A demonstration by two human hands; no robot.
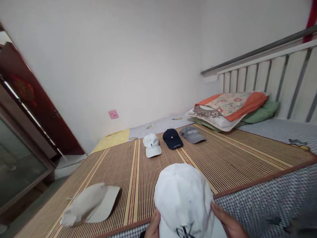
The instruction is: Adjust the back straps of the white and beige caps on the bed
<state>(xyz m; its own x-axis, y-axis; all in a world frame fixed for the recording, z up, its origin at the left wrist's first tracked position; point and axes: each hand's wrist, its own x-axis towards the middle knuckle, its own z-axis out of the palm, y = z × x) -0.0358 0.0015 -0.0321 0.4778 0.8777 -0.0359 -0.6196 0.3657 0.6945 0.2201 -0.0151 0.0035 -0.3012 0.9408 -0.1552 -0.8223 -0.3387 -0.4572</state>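
Near white cap (183,191) looks like matt cloth, lightly puckered; beige cap (91,201) is creased matt cloth. Mat (121,168) shows ribbed, bamboo-like strips. Bed sheet (260,205): matt cloth. Wall (123,66) reads smooth, matt.

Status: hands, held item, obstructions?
Left hand, right hand: holding opposite sides of white fabric baseball cap. Black lettering on its front. Nothing seen blocking it.

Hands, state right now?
Left hand: holding the white cap with black letters by its left edge in view.
Right hand: holding the same cap by the opposite edge.
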